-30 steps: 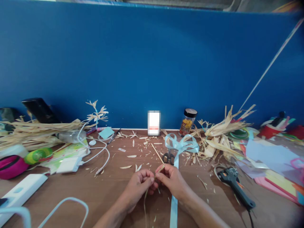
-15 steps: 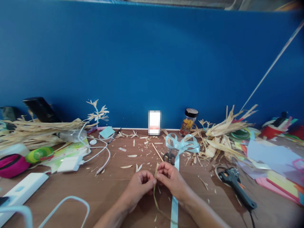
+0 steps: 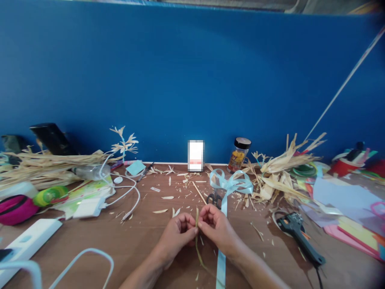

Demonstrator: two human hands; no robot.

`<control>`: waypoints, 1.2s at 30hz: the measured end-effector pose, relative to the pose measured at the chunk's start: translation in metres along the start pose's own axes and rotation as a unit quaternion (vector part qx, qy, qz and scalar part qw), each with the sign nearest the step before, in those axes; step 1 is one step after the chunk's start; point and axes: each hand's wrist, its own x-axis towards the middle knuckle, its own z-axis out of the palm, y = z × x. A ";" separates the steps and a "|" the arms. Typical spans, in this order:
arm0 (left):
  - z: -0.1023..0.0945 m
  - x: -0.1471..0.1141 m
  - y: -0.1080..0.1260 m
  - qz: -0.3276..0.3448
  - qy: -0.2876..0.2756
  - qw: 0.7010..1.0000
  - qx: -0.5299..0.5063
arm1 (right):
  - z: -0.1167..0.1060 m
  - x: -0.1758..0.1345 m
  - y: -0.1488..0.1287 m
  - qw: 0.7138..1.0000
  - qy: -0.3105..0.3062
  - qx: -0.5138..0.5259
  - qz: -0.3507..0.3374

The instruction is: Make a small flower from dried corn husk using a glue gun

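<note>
Between my two hands stands a thin dried leaf strip (image 3: 197,247), its tip poking up above the fingers and its tail curving down toward the table's near edge. My left hand (image 3: 179,233) pinches it from the left between thumb and fingers. From the right, my right hand (image 3: 217,228) is closed on the same strip, fingertips almost meeting the left ones. A light blue ribbon (image 3: 221,267) runs under my right wrist, its loops lying farther back. Just beyond my right hand lie black-handled scissors (image 3: 214,198) and a thin wooden stick (image 3: 199,192).
Leaf scraps (image 3: 167,197) litter the brown table. A glue gun (image 3: 300,237) lies at right, near coloured paper (image 3: 345,196). A jar (image 3: 240,154) and a pixelated upright object (image 3: 195,155) stand by the blue wall. Dried husks (image 3: 54,166), white cables (image 3: 138,196) and a power strip (image 3: 33,241) occupy the left.
The leaf strip's tip stands a little straighter, and its hanging tail has shifted slightly. Both hands keep nearly the same place and pinch.
</note>
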 end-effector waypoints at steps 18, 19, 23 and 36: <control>0.001 -0.009 0.002 -0.013 -0.090 0.996 0.002 | -0.005 -0.003 -0.017 0.998 -0.057 -0.012 0.002; 0.001 -0.008 0.002 -0.010 -0.077 0.997 0.005 | -0.004 -0.003 -0.016 0.998 -0.040 -0.040 -0.007; 0.001 -0.006 0.003 -0.003 -0.044 0.999 0.025 | -0.003 -0.002 -0.011 0.997 -0.016 -0.079 0.000; -0.002 -0.003 -0.005 -0.007 0.008 1.000 0.021 | -0.003 -0.002 -0.009 0.996 -0.023 -0.082 0.012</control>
